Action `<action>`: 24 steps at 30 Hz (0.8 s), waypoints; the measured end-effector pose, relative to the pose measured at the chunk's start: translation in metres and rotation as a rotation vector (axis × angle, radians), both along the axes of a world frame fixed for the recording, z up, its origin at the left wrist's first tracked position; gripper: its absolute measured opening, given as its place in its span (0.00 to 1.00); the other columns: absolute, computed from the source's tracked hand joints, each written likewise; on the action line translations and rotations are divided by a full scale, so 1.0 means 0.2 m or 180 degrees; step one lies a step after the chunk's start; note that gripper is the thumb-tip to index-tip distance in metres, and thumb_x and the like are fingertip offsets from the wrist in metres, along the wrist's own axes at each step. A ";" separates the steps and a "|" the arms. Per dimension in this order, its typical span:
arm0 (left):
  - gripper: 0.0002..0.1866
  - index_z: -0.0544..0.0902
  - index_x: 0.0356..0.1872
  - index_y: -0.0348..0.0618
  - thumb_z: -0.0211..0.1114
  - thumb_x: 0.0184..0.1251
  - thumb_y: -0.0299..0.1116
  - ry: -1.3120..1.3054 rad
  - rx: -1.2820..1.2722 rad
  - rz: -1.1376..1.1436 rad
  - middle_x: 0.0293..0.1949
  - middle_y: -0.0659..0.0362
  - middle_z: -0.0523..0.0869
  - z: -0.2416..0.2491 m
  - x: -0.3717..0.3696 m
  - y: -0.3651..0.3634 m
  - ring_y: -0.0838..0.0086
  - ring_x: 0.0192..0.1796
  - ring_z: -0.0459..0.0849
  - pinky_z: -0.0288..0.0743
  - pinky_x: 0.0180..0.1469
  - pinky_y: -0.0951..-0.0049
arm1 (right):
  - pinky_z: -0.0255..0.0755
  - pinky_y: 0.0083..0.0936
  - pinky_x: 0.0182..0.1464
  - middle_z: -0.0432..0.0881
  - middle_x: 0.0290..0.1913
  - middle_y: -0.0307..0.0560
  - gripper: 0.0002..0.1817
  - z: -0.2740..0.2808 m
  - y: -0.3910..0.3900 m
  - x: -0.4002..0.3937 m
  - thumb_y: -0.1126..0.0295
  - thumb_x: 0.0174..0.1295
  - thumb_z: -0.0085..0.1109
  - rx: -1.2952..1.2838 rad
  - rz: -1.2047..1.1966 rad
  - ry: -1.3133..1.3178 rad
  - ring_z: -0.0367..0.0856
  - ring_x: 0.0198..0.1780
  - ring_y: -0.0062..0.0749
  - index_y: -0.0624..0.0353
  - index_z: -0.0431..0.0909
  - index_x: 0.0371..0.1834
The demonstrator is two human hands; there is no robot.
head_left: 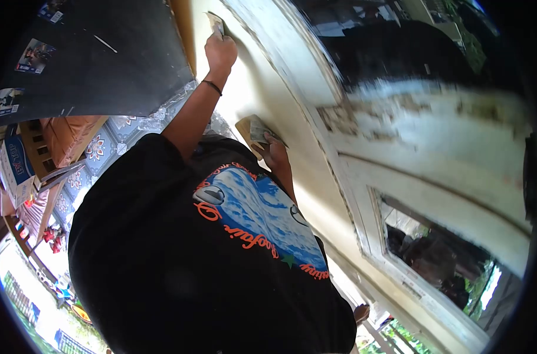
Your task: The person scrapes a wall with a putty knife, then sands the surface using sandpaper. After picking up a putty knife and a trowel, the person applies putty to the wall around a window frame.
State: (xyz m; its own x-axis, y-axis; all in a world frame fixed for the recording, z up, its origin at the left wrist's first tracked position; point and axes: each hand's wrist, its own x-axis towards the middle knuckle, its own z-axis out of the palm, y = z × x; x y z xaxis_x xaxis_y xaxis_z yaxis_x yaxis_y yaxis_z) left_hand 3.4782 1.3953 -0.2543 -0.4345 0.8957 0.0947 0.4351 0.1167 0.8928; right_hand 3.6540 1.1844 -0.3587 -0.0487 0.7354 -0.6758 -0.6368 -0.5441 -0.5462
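Note:
Two bare arms reach out along a cream wall (280,100) from a black T-shirt (180,271) with a blue print. Far up the wall, my left hand (221,54), above a dark wristband (212,88), is closed round a putty knife (216,23). The knife's blade lies at the wall surface. My right hand (274,152) grips a broad flat scraper (258,131) nearer the body. Pale putty-like smears cover much of that scraper. The shirt hides part of the right forearm.
A dark panel (121,53) with small pictures stands left of the wall. To the right are a worn white window frame (363,212) and glass panes. Wooden seating with orange cushions (71,138), a box (15,159) and patterned floor tiles (100,147) lie at left.

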 end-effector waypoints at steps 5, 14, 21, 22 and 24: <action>0.24 0.65 0.51 0.31 0.47 0.50 0.29 0.0127 -0.0371 -0.0204 0.30 0.39 0.77 -0.15 0.32 -0.42 0.51 0.35 0.77 0.70 0.40 0.62 | 0.65 0.44 0.49 0.68 0.47 0.46 0.15 -0.30 -0.65 0.47 0.71 0.57 0.42 -0.0395 -0.0735 -0.0246 0.67 0.50 0.38 0.56 0.62 0.49; 0.10 0.74 0.32 0.30 0.50 0.47 0.25 -0.1897 -0.2412 -0.1632 0.33 0.45 0.77 -0.95 0.75 -1.05 0.63 0.38 0.78 0.74 0.33 0.68 | 0.66 0.36 0.47 0.72 0.42 0.50 0.16 -0.33 -1.83 1.40 0.75 0.49 0.49 -0.1758 -0.0630 -0.2351 0.72 0.45 0.40 0.57 0.69 0.44; 0.12 0.71 0.39 0.34 0.47 0.52 0.21 -0.2902 -0.2676 -0.0921 0.37 0.51 0.76 -1.02 0.76 -0.94 0.64 0.37 0.78 0.77 0.34 0.70 | 0.69 0.34 0.42 0.77 0.36 0.51 0.10 -0.54 -2.00 1.50 0.71 0.48 0.46 -0.1988 0.3043 -0.5608 0.76 0.39 0.38 0.56 0.77 0.31; 0.12 0.71 0.39 0.34 0.47 0.52 0.20 -0.2915 -0.2606 -0.0451 0.37 0.51 0.76 -0.96 0.71 -0.87 0.64 0.37 0.79 0.77 0.35 0.70 | 0.70 0.34 0.41 0.78 0.35 0.51 0.10 -0.67 -1.95 1.47 0.70 0.48 0.45 -0.1590 0.3556 -0.5836 0.77 0.38 0.38 0.56 0.78 0.29; 0.12 0.72 0.38 0.33 0.46 0.51 0.21 -0.2971 -0.2329 -0.0456 0.36 0.51 0.77 -0.95 0.55 -0.70 0.65 0.35 0.79 0.76 0.35 0.71 | 0.70 0.33 0.39 0.79 0.33 0.51 0.11 -1.13 -1.84 1.43 0.69 0.48 0.44 -0.0291 0.4641 -0.6462 0.78 0.36 0.37 0.55 0.80 0.25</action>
State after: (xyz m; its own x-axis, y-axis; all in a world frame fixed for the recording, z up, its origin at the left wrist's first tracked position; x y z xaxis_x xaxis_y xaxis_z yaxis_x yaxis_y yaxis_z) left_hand 3.5890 1.2557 -0.4447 0.0438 0.6516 -0.7573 -0.2958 0.7325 0.6131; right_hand 3.9407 0.8155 -0.5844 0.1759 0.8253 -0.5367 0.9554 -0.0119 0.2949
